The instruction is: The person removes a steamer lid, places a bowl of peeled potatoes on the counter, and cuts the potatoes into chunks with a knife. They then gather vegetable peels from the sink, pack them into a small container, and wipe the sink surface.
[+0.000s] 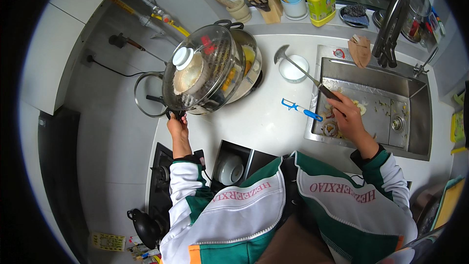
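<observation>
My left hand (178,126) is closed on a black side handle of the clear-sided steamer pot (210,102) at the left end of the counter. A glass lid (222,51) with a white knob covers it; through the glass, a pale bowl and red and yellow pieces show. My right hand (346,117) grips the dark handle of a ladle (305,72) above the sink's left edge. The ladle's metal head points away, beside a small white bowl (294,68). Below the ladle lies a blue and white peeler (302,109), reaching over the sink rim.
The steel sink (415,117) at right holds peelings and scraps under a black faucet (391,29). Along the back ledge stand a mortar (239,11), a knife block (270,10), a utensil holder (294,7) and a yellow bottle (321,1). A black stove (159,181) is at left.
</observation>
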